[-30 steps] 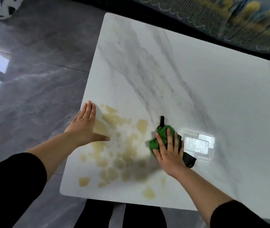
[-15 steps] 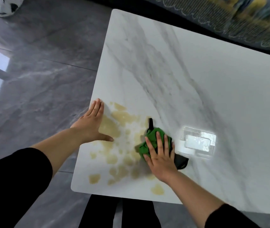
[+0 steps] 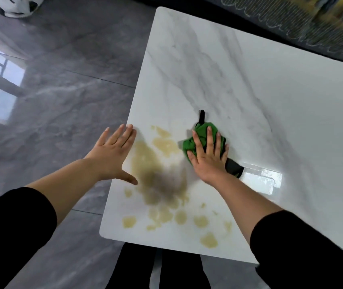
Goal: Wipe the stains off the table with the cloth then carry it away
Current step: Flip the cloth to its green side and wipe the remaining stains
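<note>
Right hand lies flat on the cloth; fingers straight and spread, pressing it to the worktop, not gripping it. Cloth is bunched green, with a black corner out behind your wrist and a black loop on the far side; it sits just right of the stains, at their edge. Left hand is flat on the worktop's left edge; fingers straight, thumb out, holding nothing; reads as a brace.

Stains: one big yellow-brown patch between your hands, partly in shadow; smaller blots scattered toward the near edge. Most of it looks unwiped, so I judge you're early in the wiping; carry-away is far off.

For the stroke:
- sweep left through the big patch, then toward you across the small blots; overlap the passes
- press through the palm, not the fingertips, so the bunch doesn't roll out from under
- draw the mess toward the middle of the worktop, not off the left or near edge onto the floor
- left hand is just beside the patch; lift it clear before the cloth arrives or you'll smear around it
- turn the cloth to a clean face once it loads up
- glare right of your wrist can hide residue; check there from another angle
</note>
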Motion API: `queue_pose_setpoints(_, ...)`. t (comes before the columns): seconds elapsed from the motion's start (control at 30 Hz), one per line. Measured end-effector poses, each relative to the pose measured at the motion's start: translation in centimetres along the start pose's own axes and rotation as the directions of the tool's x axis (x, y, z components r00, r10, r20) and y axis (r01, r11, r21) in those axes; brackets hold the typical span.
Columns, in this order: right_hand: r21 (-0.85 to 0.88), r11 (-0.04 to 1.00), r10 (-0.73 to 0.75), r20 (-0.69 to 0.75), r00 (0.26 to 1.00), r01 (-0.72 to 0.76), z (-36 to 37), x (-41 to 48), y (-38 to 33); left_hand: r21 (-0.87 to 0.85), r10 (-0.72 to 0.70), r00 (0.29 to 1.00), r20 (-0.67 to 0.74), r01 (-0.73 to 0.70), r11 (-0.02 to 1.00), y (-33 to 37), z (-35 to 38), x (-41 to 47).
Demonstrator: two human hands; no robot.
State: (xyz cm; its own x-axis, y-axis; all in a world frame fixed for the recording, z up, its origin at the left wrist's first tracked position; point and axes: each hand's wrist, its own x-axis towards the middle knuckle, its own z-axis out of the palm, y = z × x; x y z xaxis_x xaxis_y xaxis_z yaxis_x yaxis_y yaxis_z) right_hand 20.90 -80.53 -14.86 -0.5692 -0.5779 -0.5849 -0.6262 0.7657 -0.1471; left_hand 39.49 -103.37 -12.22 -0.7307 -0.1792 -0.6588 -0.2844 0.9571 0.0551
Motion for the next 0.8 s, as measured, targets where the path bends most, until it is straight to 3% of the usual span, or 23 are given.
queue_pose_setpoints(0.23, -0.063, 0.995, -0.062, 0.131, 0.989, 0.071, 6.1, -8.3, -0.9, 0.048, -0.018, 1.0, 0.004, 0.017, 0.999, -0.5, 1.4, -0.6)
queue_pose_setpoints(0.57, -0.053, 0.994, -0.093, -0.014, 0.996, 0.092, -0.5, 3.8, -5.2, -0.049, -0.167, 0.986, -0.01, 0.167, 0.985, -0.5, 2.2, -0.4)
queue_pose_setpoints(0.8, -0.079, 0.982, -0.161, 0.099, 0.982, 0.169, 4.5, -4.9, -5.0, -0.074, -0.192, 0.979, 0.065, 0.196, 0.978, -0.3, 1.6, -0.7)
